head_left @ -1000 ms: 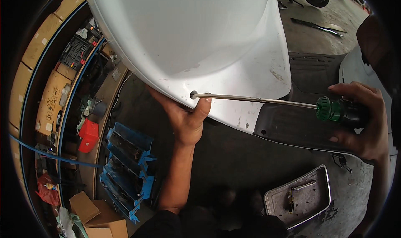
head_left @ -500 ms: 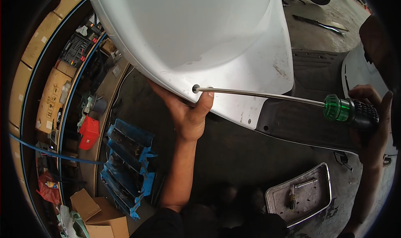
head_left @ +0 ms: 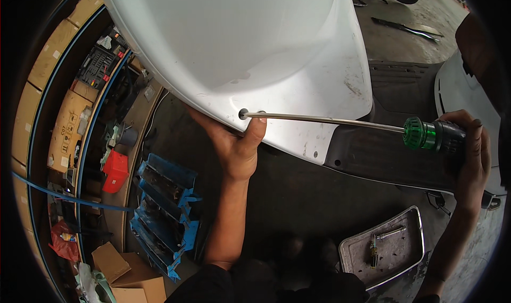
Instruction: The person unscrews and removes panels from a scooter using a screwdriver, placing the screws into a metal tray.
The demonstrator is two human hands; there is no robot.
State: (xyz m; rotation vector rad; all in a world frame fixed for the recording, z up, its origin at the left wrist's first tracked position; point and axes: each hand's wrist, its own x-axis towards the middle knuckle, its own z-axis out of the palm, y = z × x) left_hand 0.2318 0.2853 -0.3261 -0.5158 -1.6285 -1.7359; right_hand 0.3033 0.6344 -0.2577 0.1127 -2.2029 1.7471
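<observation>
My right hand (head_left: 475,162) is wrapped round the black grip of a long screwdriver (head_left: 420,133) with a clear green collar. Its thin metal shaft runs left, nearly level, and the tip sits inside a round hole (head_left: 243,114) in the white scooter panel (head_left: 298,103). Close to that hole, my left hand (head_left: 237,151) clasps the panel's lower edge. The thumb rests on the white face just beside the shaft, while the other fingers are hidden underneath. The end of the tip cannot be seen inside the hole.
A metal tray (head_left: 346,250) with a few tools lies on the floor at the lower right. At left stand a blue metal tool box (head_left: 165,212), an opened cardboard box (head_left: 136,274) and loaded shelves (head_left: 120,196). Black footboard (head_left: 388,156) extends right of the panel.
My right hand and the screwdriver handle have shifted slightly left, and the fingers sit differently on the grip. My left hand keeps its hold, with the tip still in the hole.
</observation>
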